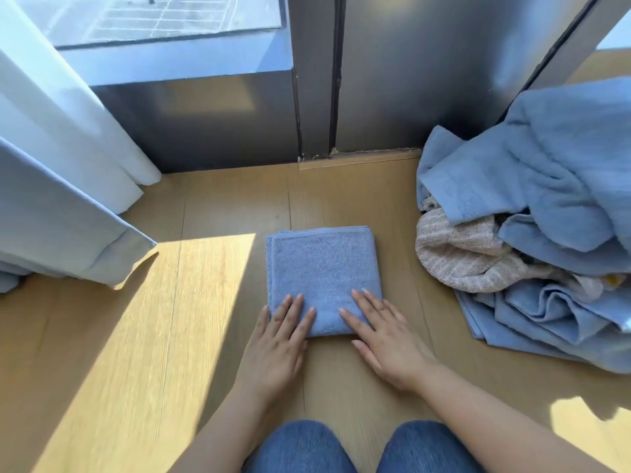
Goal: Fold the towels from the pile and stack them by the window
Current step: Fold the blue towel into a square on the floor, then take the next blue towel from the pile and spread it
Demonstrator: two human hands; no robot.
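Note:
A blue towel [322,268] lies folded into a small square on the wooden floor in front of me. My left hand [278,339] rests flat on its near left corner, fingers spread. My right hand [382,331] lies flat on its near right corner, fingers apart. Neither hand grips the cloth. At the right sits the pile [543,213] of unfolded towels: several blue ones with a beige towel [464,254] crumpled among them. The window [153,18] is at the far left, above a dark ledge.
A white and pale blue curtain [58,186] hangs at the left down to the floor. Dark metal panels [409,80] form the wall behind the folded towel. Sunlight falls in a patch on the floor [153,319] at the left. My knees in jeans show at the bottom.

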